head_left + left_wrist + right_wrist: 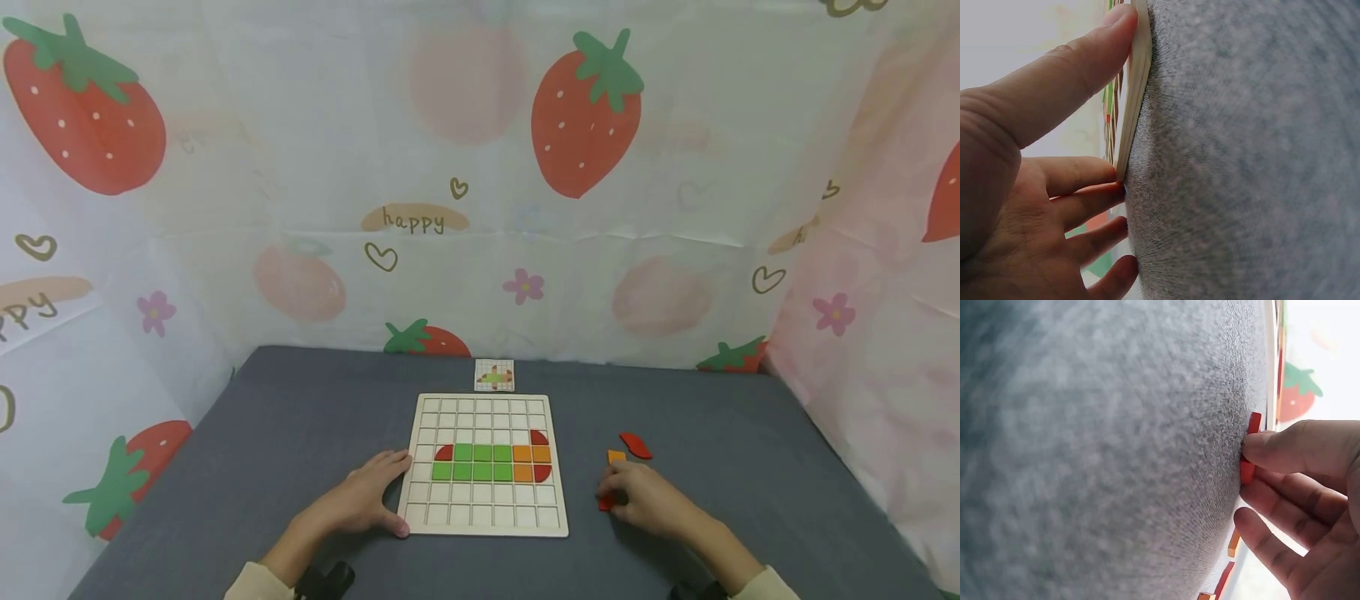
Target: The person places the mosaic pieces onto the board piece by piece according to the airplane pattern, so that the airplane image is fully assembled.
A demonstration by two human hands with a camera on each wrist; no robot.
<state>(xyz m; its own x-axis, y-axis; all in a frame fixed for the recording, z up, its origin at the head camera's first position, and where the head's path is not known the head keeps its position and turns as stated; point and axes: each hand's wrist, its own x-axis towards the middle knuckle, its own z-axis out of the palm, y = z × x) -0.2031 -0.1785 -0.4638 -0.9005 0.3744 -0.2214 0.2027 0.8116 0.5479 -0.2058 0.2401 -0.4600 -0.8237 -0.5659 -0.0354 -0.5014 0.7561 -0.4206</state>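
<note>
One red piece (1247,472) in right-hand fingers (1275,509)

Strawberry-printed white cloth (480,179) hangs behind a grey table (315,417).

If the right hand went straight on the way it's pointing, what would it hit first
The right hand pinches a red piece; past that, the near-side edge of the board looks first in line, though depth is hard to judge.
</note>
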